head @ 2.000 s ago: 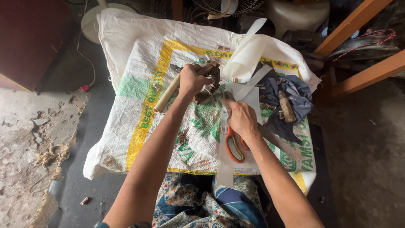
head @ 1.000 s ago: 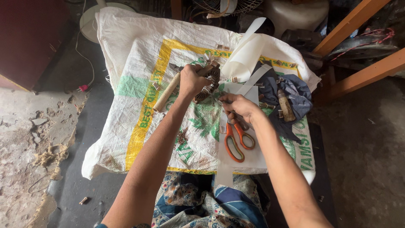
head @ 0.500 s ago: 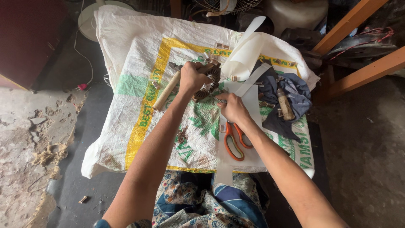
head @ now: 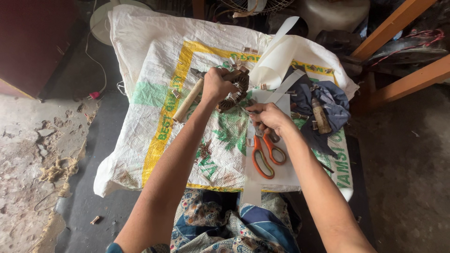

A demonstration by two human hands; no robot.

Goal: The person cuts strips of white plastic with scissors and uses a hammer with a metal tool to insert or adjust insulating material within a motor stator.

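Gripping a rusty brown toothed ring (head: pixel 236 91).

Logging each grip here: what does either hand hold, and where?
Left hand grips the round brown slotted core by its near rim. Right hand touches its edge; any hold unclear.

sack (head: pixel 154 70): wht, yel band, grn print | scissors (head: pixel 263 152): orng hndls | cloth (head: pixel 323 100): dk blue

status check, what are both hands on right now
Left hand gripping round brown slotted metal core. Right hand at the core's edge, fingers pinched; what they hold is unclear. Orange-handled scissors lie under right wrist; wooden-handled hammer beside left hand.
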